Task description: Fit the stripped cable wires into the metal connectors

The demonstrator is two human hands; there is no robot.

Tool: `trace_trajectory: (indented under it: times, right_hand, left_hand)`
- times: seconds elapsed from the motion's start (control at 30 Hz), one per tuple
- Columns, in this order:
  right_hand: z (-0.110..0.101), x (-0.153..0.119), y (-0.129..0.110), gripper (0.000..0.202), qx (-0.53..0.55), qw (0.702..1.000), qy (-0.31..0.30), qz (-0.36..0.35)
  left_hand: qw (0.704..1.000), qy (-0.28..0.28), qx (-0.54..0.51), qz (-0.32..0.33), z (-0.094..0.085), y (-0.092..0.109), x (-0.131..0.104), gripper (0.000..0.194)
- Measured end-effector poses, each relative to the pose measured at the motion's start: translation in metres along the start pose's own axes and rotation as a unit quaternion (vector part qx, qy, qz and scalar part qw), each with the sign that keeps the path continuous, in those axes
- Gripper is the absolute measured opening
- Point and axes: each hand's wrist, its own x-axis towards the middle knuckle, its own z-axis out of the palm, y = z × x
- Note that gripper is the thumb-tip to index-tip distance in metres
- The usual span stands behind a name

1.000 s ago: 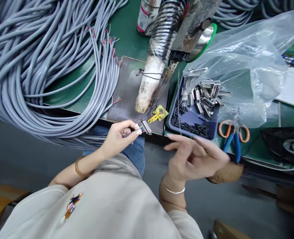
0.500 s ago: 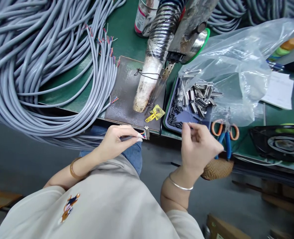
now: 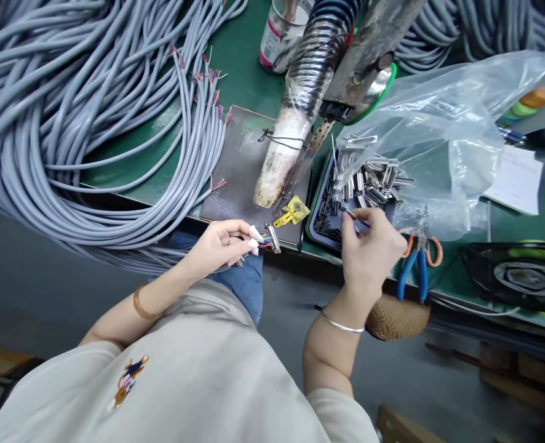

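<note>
My left hand [image 3: 224, 243] pinches the coloured wires just behind a metal D-sub connector [image 3: 272, 239], at the front edge of the dark board [image 3: 240, 144]. Under its fingers, part of a second pinned connector [image 3: 242, 259] shows. My right hand [image 3: 369, 252] is closed on a thin silvery strand that looks like solder wire [image 3: 334, 157], rising from the fingertips. This hand is in front of the tray [image 3: 316, 231] of loose connectors [image 3: 376, 178] and small black parts. Above the board, a soldering iron [image 3: 316, 138] slants down beside a taped hose [image 3: 284, 147].
Bundled grey cables [image 3: 115, 123] with stripped ends fill the left side. A yellow clip [image 3: 286, 216] lies on the board. To the right are a plastic bag [image 3: 438, 123], blue-handled pliers [image 3: 422, 274], papers [image 3: 517, 178] and a black fan-like device [image 3: 521, 271]. A jar [image 3: 282, 37] stands behind.
The connector in my left hand has turned, showing more of its face and wires. My right hand has turned slightly, and the solder strand now shows clearly. The view has shifted a little.
</note>
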Motion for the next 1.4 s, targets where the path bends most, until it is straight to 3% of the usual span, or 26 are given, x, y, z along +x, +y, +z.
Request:
trace_trajectory:
  times: [0.07, 0.13, 0.23, 0.33, 0.57, 0.87, 0.97, 1.13, 1.4]
  right_hand:
    - [-0.009, -0.016, -0.012, 0.02, 0.057, 0.994, 0.088, 0.043]
    - [-0.016, -0.032, -0.028, 0.019, 0.159, 0.977, 0.114, 0.082]
    - [-0.02, -0.054, -0.054, 0.012, 0.314, 0.946, 0.027, 0.069]
    - [-0.014, -0.066, -0.074, 0.01, 0.382, 0.923, -0.043, 0.035]
    - [-0.003, -0.07, -0.088, 0.017, 0.375, 0.925, -0.053, 0.015]
    - [0.001, -0.073, -0.091, 0.017, 0.335, 0.94, -0.07, -0.011]
    - [0.003, -0.073, -0.092, 0.015, 0.331, 0.942, -0.058, -0.028]
    - [0.001, -0.071, -0.089, 0.016, 0.355, 0.935, 0.005, 0.004]
    - [0.001, -0.072, -0.091, 0.016, 0.352, 0.936, -0.019, 0.003]
  left_hand:
    - [1.0, -0.001, 0.019, 0.007, 0.001, -0.001, -0.001, 0.031]
    - [0.999, -0.003, 0.035, 0.017, 0.001, 0.0, -0.001, 0.031]
    - [0.998, 0.002, 0.049, 0.032, 0.002, -0.001, -0.001, 0.032]
    - [0.996, 0.007, 0.069, 0.051, 0.004, -0.001, 0.0, 0.034]
    - [0.993, 0.02, 0.093, 0.076, 0.006, -0.002, 0.0, 0.034]
    - [0.99, 0.002, 0.101, 0.096, 0.009, 0.0, -0.002, 0.018]
    - [0.991, 0.004, 0.091, 0.098, 0.008, -0.001, -0.003, 0.017]
    - [0.992, 0.015, 0.069, 0.108, 0.005, -0.002, -0.005, 0.02]
    - [0.992, 0.013, 0.071, 0.107, 0.005, -0.003, -0.004, 0.02]
